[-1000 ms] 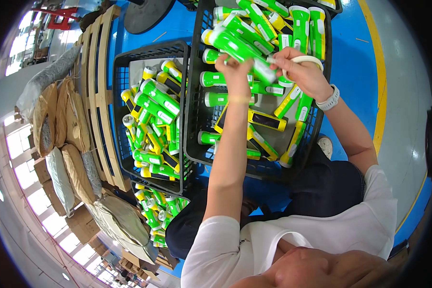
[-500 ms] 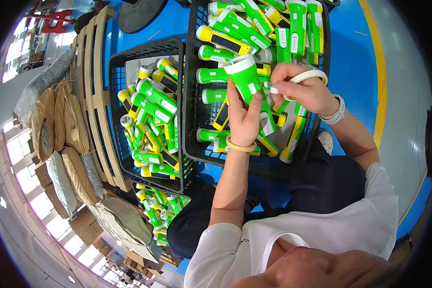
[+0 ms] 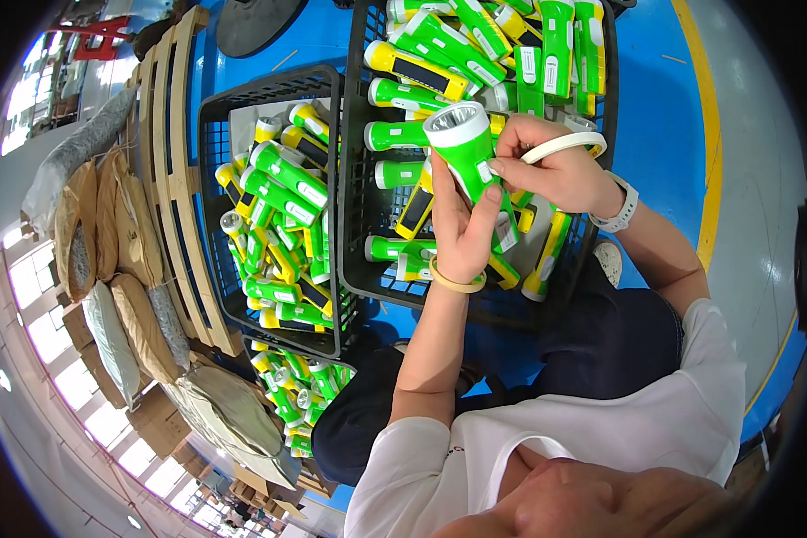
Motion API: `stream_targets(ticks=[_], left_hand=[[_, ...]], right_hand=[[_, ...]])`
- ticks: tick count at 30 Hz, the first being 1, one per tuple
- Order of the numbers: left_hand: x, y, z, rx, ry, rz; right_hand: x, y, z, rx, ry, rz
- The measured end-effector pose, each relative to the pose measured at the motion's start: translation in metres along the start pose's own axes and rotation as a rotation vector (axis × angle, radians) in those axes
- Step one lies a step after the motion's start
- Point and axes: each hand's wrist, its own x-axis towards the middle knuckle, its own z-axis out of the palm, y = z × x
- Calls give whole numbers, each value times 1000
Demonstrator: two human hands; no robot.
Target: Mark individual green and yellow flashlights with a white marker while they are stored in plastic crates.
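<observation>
My left hand point(image 3: 464, 235) is wrapped round a green flashlight point(image 3: 469, 158) with a white-rimmed clear lens, its head tilted up and away from me. My right hand point(image 3: 560, 177) is closed, with a narrow white ring that looks like a roll of tape point(image 3: 567, 143) looped over its fingers. Its thumb and fingertips pinch close to the flashlight's side, by a small white patch; whether that is tape or the switch, I cannot tell. Beneath both hands, a large black crate point(image 3: 354, 170) holds several green and yellow flashlights point(image 3: 421, 73), some in rows.
To the left, a second black crate point(image 3: 208, 170) is heaped with similar flashlights, and more flashlights point(image 3: 307, 394) lie below it. A wooden pallet point(image 3: 181, 193) and stacked brown sacks point(image 3: 130, 220) stand farther left. A yellow line point(image 3: 710, 134) runs along the floor at right.
The flashlight has turned so that its clear lens now shows, and it has shifted slightly right. My right hand has moved a little left, its fingertips now against the flashlight's side.
</observation>
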Motion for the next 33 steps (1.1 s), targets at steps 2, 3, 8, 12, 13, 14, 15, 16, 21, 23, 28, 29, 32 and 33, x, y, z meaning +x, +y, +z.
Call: stream_targets(ticks=[2,3,8,12,13,14,15,16,21,23,28,29,32,33], left_hand=[[-1,-1,1,-59,9,-13],[0,0,1,-42,6,-13],[4,-1,3,15,-23,-15],[4,0,4,85,-52,19],[4,0,4,118,-71,40],[5,-1,5,117,-72,39],[5,-4,8,158,-39,64],[6,-5,10,201,-3,89],[12,-6,7,67,20,2],[14,-6,4,31,23,-45],[14,-4,5,42,6,-33],[12,-7,6,59,24,-8],[11,-9,4,132,2,25],[11,-9,4,132,2,25]], right_hand=[[-1,4,-1,154,-9,-20],[-2,3,-1,155,-10,-20],[-1,6,-4,-35,22,-119],[0,9,-11,-70,31,-104],[1,9,-13,-14,17,-9],[1,8,-14,41,3,87],[1,7,-14,-5,14,75],[2,6,-14,-3,13,75],[1,2,-16,95,-72,49],[-2,6,-11,159,-41,-5],[1,10,-7,212,-9,-42],[2,10,-6,212,-9,-42],[4,9,-5,99,14,-51],[4,7,-5,46,4,-48]])
